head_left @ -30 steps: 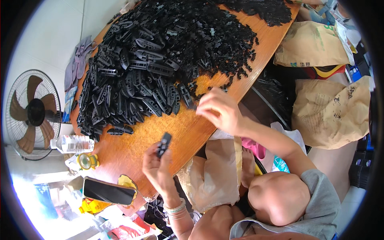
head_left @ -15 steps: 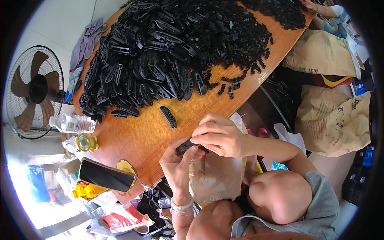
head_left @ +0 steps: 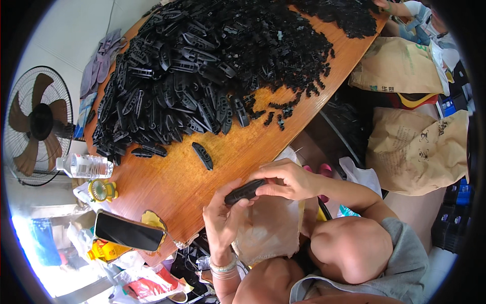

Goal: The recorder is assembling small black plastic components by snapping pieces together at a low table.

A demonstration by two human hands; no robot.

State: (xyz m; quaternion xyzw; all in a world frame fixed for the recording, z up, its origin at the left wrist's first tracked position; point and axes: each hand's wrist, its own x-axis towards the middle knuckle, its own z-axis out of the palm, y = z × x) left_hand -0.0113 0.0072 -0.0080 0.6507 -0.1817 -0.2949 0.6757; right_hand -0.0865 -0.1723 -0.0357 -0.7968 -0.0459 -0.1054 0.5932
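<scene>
Between my two hands is a black elongated plastic part (head_left: 246, 192), held just past the near edge of the table. My left hand (head_left: 223, 213) grips its left end, thumb in front and fingers behind. The right end is pinched by my right hand (head_left: 286, 180), whose fingers are bent over it. A single similar black part (head_left: 203, 155) lies on the wooden table (head_left: 167, 185) ahead of my hands. Beyond it rises a large heap of long black plastic parts (head_left: 177, 96), which runs into a pile of smaller black pieces (head_left: 283, 50) on the right.
On the left stand a fan (head_left: 41, 121), a clear bottle (head_left: 85, 166), a small yellow fan (head_left: 103, 190) and a phone (head_left: 129, 230). Brown paper sacks (head_left: 415, 152) stand at right. Another person's hand (head_left: 383, 5) is at the far right. A pale cloth (head_left: 268, 228) hangs below my hands.
The black part now shows more between my hands, as my right fingers have shifted to its right end. The whole view has moved slightly, so the table sits a little further left.
</scene>
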